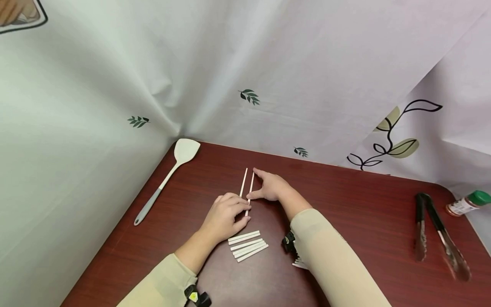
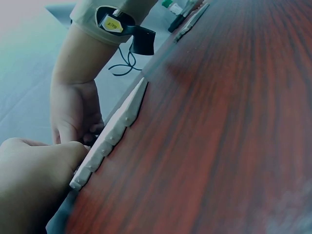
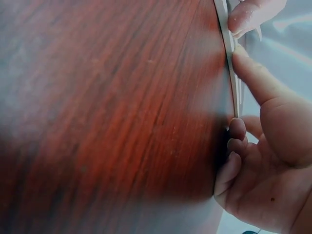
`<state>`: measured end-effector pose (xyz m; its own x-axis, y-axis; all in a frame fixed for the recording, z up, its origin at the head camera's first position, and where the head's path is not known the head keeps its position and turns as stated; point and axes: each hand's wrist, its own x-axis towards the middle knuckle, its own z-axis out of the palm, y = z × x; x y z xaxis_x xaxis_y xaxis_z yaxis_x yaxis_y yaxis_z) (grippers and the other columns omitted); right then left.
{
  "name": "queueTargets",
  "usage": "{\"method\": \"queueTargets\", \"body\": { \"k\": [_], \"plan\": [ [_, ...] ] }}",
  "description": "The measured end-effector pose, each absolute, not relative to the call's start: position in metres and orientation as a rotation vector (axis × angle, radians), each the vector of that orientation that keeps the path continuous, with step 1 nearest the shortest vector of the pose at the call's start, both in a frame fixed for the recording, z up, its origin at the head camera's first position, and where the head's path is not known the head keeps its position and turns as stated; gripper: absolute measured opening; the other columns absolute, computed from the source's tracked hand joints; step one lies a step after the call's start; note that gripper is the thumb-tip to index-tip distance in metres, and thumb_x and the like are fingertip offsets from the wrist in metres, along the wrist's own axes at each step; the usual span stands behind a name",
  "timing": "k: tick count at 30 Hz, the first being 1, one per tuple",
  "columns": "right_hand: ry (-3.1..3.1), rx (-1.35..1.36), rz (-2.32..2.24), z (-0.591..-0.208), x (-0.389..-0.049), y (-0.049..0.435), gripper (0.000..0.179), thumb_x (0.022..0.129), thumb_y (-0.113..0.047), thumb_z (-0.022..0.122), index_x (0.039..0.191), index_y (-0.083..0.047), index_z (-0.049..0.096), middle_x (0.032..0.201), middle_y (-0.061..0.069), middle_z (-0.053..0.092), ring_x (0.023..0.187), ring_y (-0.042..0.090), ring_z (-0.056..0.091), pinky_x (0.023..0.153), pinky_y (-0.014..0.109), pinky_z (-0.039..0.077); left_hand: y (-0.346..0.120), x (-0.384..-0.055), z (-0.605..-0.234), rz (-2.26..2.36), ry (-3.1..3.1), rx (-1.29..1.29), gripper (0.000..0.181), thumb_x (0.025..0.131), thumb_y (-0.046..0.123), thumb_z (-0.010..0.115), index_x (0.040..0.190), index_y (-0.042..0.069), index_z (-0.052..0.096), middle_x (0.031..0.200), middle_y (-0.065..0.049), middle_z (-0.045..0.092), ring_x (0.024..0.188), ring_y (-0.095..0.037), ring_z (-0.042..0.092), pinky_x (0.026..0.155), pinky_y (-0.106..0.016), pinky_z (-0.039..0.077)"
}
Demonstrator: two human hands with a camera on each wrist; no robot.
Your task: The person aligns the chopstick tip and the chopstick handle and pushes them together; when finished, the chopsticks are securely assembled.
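Note:
Slim white sticks lie in two near-parallel lines on the dark red table; the left line passes behind the left hand. At the far part of the right line, my right hand spans a white stick, index fingertip at its far end and thumb at its near end. My left hand has thumb and fingertips around the nearer stick of that line. In the right wrist view the right thumb presses along the stick's side. Several short white sticks lie side by side just in front.
More white sticks show partly under the right forearm. A white spatula with a grey handle lies at the left edge. Black-handled metal tongs and a green-capped shaker bottle lie at the right. Patterned white cloth hangs behind the table.

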<state>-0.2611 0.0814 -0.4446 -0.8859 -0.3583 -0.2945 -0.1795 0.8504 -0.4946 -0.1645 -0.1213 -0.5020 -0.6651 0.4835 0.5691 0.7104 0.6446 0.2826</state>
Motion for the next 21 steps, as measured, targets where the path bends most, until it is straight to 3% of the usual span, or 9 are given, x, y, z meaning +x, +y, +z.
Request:
{"method": "queueTargets", "body": {
  "k": [3,4,7,10,11,16,21],
  "plan": [
    [2.647,-0.385,-0.727,-0.446,-0.26,0.085,0.119,0.085,-0.058,0.086,0.171,-0.01,0.02,0.166,0.02,0.04,0.149,0.036,0.044,0.119,0.05,0.039,-0.12,-0.165,-0.502,-0.724,-2.355,-0.952,0.026,0.081,0.02,0.089,0.105,0.015,0.083,0.112,0.003,0.077,0.109,-0.021,0.065,0.093,-0.045,0.051],
    [2.641,-0.376,-0.765,-0.447,-0.259,0.087,0.12,0.085,-0.06,0.084,0.171,-0.008,0.018,0.161,0.022,0.047,0.144,0.036,0.05,0.116,0.05,0.042,-0.12,-0.165,-0.502,-0.736,-2.333,-0.96,0.025,0.081,0.019,0.088,0.105,0.015,0.083,0.112,0.004,0.077,0.109,-0.021,0.065,0.092,-0.045,0.051],
    [2.615,-0.355,-0.9,-0.449,-0.26,0.095,0.113,0.091,-0.064,0.075,0.169,-0.003,0.02,0.13,0.021,0.066,0.115,0.032,0.066,0.099,0.046,0.052,-0.118,-0.166,-0.502,-0.758,-2.279,-0.987,0.023,0.082,0.016,0.086,0.104,0.015,0.082,0.111,0.004,0.076,0.108,-0.021,0.066,0.091,-0.044,0.052],
    [2.573,-0.354,-1.059,-0.452,-0.263,0.105,0.098,0.098,-0.06,0.068,0.167,-0.003,0.028,0.094,0.011,0.068,0.081,0.024,0.062,0.078,0.039,0.051,-0.117,-0.167,-0.502,-0.768,-2.253,-1.011,0.02,0.082,0.013,0.084,0.102,0.015,0.082,0.11,0.004,0.076,0.106,-0.021,0.066,0.09,-0.044,0.052],
    [2.564,-0.356,-1.117,-0.454,-0.265,0.109,0.091,0.1,-0.057,0.066,0.165,-0.003,0.033,0.09,0.008,0.068,0.075,0.021,0.061,0.074,0.036,0.051,-0.117,-0.167,-0.502,-0.77,-2.249,-1.016,0.019,0.083,0.012,0.083,0.102,0.015,0.082,0.109,0.004,0.076,0.106,-0.021,0.066,0.089,-0.044,0.052],
    [2.387,-0.294,-1.546,-0.466,-0.276,0.132,0.059,0.109,-0.037,0.062,0.156,-0.003,0.049,0.084,0.009,0.071,0.066,0.016,0.06,0.061,0.029,0.054,-0.117,-0.167,-0.502,-0.788,-2.239,-1.047,0.017,0.085,0.009,0.08,0.101,0.015,0.082,0.108,0.004,0.077,0.105,-0.021,0.067,0.089,-0.044,0.052],
    [2.248,-0.169,-1.77,-0.471,-0.28,0.158,0.051,0.11,-0.029,0.061,0.153,-0.002,0.053,0.089,0.012,0.07,0.068,0.016,0.062,0.062,0.026,0.056,-0.118,-0.166,-0.502,-0.806,-2.226,-1.09,0.017,0.087,0.009,0.079,0.102,0.016,0.081,0.107,0.005,0.076,0.105,-0.02,0.066,0.086,-0.042,0.052]
  ]
}}
